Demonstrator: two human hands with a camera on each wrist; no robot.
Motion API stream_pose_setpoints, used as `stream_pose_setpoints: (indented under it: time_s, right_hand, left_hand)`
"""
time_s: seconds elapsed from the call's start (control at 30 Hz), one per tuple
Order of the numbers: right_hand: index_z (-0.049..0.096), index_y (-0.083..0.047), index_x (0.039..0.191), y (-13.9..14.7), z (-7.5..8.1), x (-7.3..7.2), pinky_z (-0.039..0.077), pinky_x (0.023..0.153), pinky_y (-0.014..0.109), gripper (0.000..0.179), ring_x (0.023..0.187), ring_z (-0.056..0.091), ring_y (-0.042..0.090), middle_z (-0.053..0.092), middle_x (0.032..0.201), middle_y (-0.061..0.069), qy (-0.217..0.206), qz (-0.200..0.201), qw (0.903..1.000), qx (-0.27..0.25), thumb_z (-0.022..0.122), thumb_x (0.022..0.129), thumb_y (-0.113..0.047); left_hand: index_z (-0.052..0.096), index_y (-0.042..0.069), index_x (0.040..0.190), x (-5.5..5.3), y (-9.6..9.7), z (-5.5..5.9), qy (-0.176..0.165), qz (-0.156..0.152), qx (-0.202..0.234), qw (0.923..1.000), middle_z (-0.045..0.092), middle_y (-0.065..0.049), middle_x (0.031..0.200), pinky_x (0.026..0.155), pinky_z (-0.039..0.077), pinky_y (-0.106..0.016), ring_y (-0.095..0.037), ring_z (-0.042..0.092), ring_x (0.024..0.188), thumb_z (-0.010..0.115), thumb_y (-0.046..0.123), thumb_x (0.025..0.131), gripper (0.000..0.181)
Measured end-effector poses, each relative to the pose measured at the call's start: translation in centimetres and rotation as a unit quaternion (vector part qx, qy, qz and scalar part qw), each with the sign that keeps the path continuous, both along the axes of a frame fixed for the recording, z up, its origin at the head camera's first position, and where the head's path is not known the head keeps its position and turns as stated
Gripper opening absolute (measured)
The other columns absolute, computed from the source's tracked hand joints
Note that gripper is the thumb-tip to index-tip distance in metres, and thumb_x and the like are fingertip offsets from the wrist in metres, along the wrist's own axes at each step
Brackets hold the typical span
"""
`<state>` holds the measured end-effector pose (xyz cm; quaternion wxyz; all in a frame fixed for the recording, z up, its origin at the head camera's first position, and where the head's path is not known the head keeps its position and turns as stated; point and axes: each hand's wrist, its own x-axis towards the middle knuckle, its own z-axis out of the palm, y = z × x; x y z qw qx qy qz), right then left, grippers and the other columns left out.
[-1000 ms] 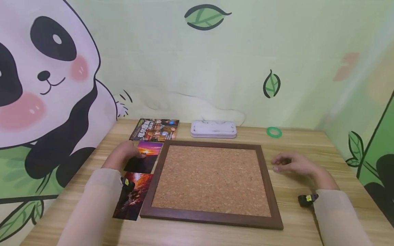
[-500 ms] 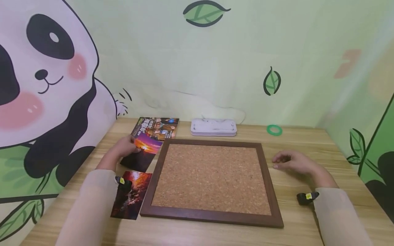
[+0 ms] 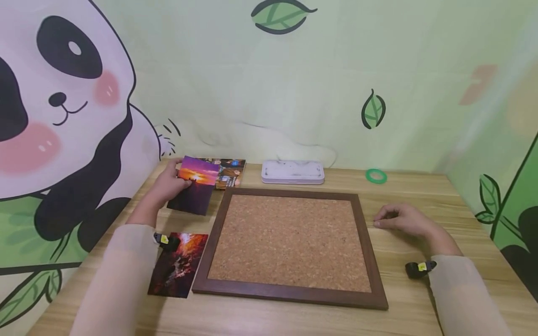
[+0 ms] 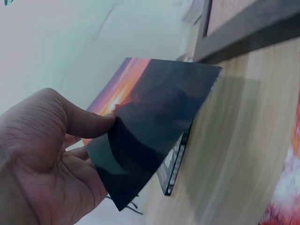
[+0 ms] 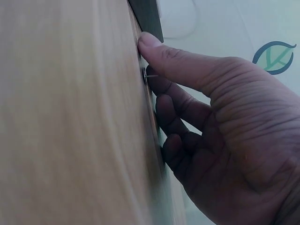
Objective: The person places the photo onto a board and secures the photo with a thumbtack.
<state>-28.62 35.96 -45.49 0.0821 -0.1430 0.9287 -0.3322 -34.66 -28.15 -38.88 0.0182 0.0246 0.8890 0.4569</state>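
My left hand (image 3: 170, 182) holds a sunset photo print (image 3: 198, 196) by its left edge, tilted up off the table. In the left wrist view the thumb lies on the print's face, with fingers behind it. A second print (image 3: 185, 266) with red foliage lies flat beside the brown-framed cork board (image 3: 290, 242). Right of the board, my right hand (image 3: 405, 219) rests at the table with loosely bent fingers. In the right wrist view, a small metal thumbtack (image 5: 145, 75) with its thin pin out sits by the fingertips, between a spread thumb and forefinger.
Behind the raised print, a book with a colourful cover (image 3: 231, 173) is partly hidden. A pale tin case (image 3: 293, 172) stands along the back of the table, with a green tape ring (image 3: 376, 176) to its right. A printed backdrop (image 3: 286, 93) rises behind.
The left hand has lifted the sunset print off the table and moved it back, up over the book. My right hand has stayed in nearly the same place.
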Motion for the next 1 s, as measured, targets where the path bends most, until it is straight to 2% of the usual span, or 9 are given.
stream_pose_setpoints:
  time_s: [0.2,0.37,0.47,0.63,0.77,0.87,1.0]
  right_hand:
    - [0.075,-0.017,0.099,-0.3,0.4,0.2,0.046,0.086,0.040,0.021,0.103,0.060,0.024,0.070,0.107,0.004,0.007,-0.026,0.9996,-0.005,0.070,0.095,-0.036]
    - [0.070,-0.005,0.105,-0.4,0.6,0.3,0.056,0.076,0.033,0.027,0.096,0.067,0.022,0.071,0.111,0.013,-0.022,-0.039,0.9963,-0.073,0.068,0.098,-0.031]
    - [0.069,-0.003,0.104,-0.4,0.7,0.2,0.056,0.071,0.033,0.026,0.090,0.068,0.022,0.072,0.105,0.014,-0.012,-0.042,0.9949,-0.091,0.069,0.097,-0.028]
    - [0.071,-0.008,0.104,-0.3,0.7,0.1,0.054,0.073,0.035,0.029,0.090,0.067,0.022,0.073,0.099,0.009,0.030,-0.046,0.9965,-0.063,0.071,0.095,-0.036]
    - [0.072,-0.007,0.104,-0.3,0.8,0.1,0.054,0.074,0.035,0.032,0.088,0.068,0.022,0.073,0.097,0.009,0.030,-0.055,0.9960,-0.064,0.072,0.094,-0.038]
    - [0.072,-0.006,0.105,-0.4,1.0,0.1,0.054,0.074,0.033,0.034,0.087,0.068,0.019,0.074,0.097,0.009,0.032,-0.061,0.9955,-0.064,0.071,0.094,-0.038]
    - [0.072,-0.006,0.108,-0.8,1.9,-0.1,0.054,0.077,0.035,0.032,0.087,0.067,0.019,0.074,0.095,0.008,0.050,-0.056,0.9954,-0.060,0.068,0.097,-0.037]
  left_hand:
    - [0.017,0.003,0.157,0.0,1.7,0.4,-0.014,-0.014,0.044,0.9988,0.044,-0.033,0.139,0.107,0.038,-0.057,-0.042,0.051,0.118,0.058,0.009,0.098,0.072]
    - [0.024,0.002,0.152,0.0,4.1,0.0,-0.024,-0.038,0.100,0.9940,0.045,-0.031,0.139,0.104,0.042,-0.051,-0.039,0.052,0.117,0.056,0.006,0.098,0.063]
    - [0.022,0.004,0.149,0.1,5.7,-0.3,-0.043,-0.049,0.118,0.9909,0.042,-0.029,0.139,0.100,0.043,-0.047,-0.037,0.051,0.116,0.057,0.002,0.095,0.064]
    - [0.010,0.013,0.156,0.5,8.0,-0.5,-0.049,-0.076,0.109,0.9900,0.027,-0.028,0.151,0.106,0.037,-0.052,-0.040,0.043,0.125,0.058,-0.005,0.088,0.085]
    - [0.013,0.014,0.159,0.7,9.1,-0.5,-0.031,-0.087,0.088,0.9918,0.024,-0.026,0.157,0.108,0.035,-0.054,-0.040,0.039,0.128,0.058,-0.006,0.087,0.088]
    - [0.024,0.011,0.156,0.7,9.6,-0.6,-0.039,-0.082,0.104,0.9905,0.031,-0.024,0.153,0.100,0.042,-0.049,-0.038,0.045,0.122,0.058,-0.006,0.088,0.078]
    - [0.033,0.008,0.146,0.7,10.0,-0.9,-0.051,-0.075,0.133,0.9869,0.042,-0.023,0.140,0.079,0.052,-0.039,-0.032,0.056,0.104,0.061,0.000,0.093,0.060]
